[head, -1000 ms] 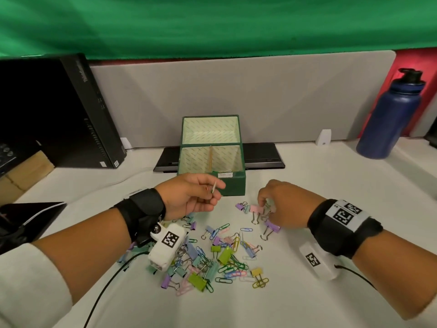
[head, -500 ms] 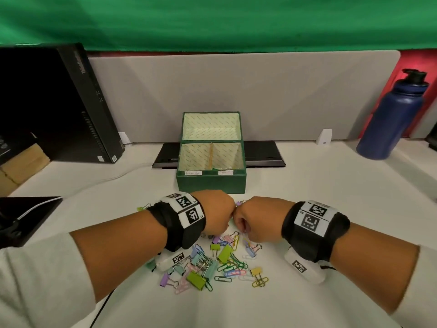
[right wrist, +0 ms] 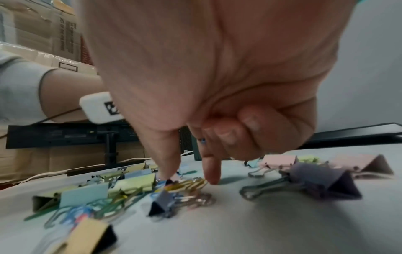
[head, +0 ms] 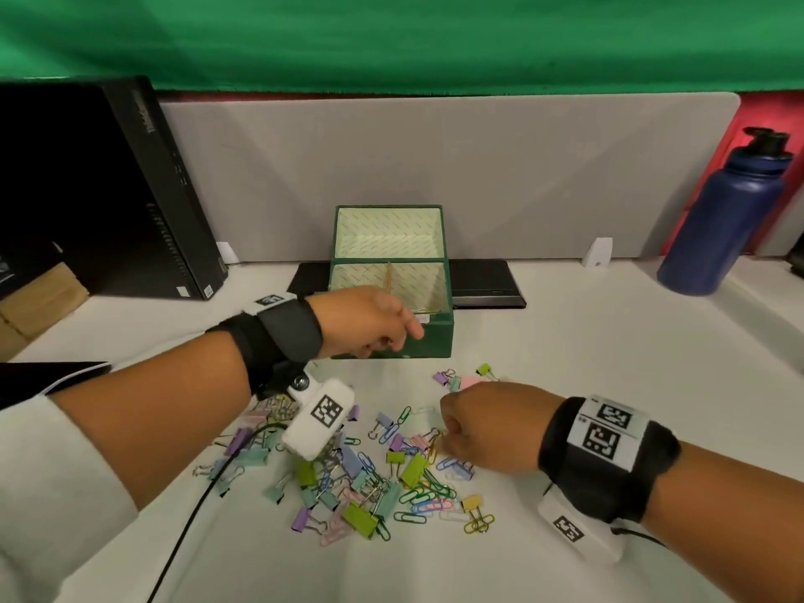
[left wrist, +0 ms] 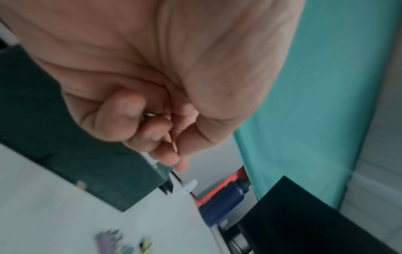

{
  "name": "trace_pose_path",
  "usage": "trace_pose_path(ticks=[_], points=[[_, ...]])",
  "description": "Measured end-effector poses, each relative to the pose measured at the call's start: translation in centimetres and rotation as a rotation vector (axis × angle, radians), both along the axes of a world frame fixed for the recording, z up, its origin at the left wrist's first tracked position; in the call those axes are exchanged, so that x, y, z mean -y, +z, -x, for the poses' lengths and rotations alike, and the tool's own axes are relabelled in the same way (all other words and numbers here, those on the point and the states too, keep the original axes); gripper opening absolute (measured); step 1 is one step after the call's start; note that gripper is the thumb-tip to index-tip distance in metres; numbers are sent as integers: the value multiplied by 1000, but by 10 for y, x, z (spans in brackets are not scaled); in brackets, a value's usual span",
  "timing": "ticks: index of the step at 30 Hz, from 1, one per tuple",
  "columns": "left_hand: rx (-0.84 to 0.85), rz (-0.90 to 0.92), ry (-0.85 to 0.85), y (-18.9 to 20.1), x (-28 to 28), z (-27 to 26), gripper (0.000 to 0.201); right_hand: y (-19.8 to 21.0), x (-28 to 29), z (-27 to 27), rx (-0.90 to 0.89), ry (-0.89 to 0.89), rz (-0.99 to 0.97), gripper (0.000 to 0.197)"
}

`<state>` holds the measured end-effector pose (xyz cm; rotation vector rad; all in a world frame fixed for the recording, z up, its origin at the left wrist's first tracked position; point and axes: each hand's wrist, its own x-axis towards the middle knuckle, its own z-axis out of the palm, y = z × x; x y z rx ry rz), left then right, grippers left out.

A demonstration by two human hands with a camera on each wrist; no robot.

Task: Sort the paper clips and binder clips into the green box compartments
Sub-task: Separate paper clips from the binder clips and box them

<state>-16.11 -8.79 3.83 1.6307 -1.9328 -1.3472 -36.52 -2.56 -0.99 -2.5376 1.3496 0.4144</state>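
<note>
The green box [head: 435,341] stands open at the middle of the desk, a divider splitting its front part in two. My left hand [head: 387,337] hovers at the box's front wall by the left compartment. Its fingers are curled and pinch a thin pale paper clip [left wrist: 173,142]. A loose pile of coloured paper clips and binder clips [head: 370,480] lies in front of the box. My right hand [head: 448,435] is down on the pile's right side. Thumb and index finger pinch a yellow paper clip [right wrist: 189,183], and the other fingers are curled.
A blue bottle [head: 722,219] stands at the back right and a black computer tower [head: 108,189] at the back left. A flat black device [head: 483,280] lies behind the box. A cable [head: 187,515] runs under my left forearm. Purple [right wrist: 322,182] and pink [right wrist: 280,160] binder clips lie beside my right fingers.
Both fists were together over the pile half a second ago. The left hand has since moved up to the box front, and the right hand has lowered onto the pile.
</note>
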Motion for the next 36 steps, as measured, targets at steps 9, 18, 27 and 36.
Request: trace_pose_path(ticks=[9,18,27,36], points=[[-326,87,418,17,44,31,25,-5,5,-13,21,5,-10,27],[24,314,203,21,32,11,38,-9,-1,-10,-4,83,-54,19],[680,520,-258,-40,-55,-63,27,28,36,-15,176,-31,-45,8],[689,492,-302,-67,-82,-81,40,55,114,-45,227,-100,308,29]])
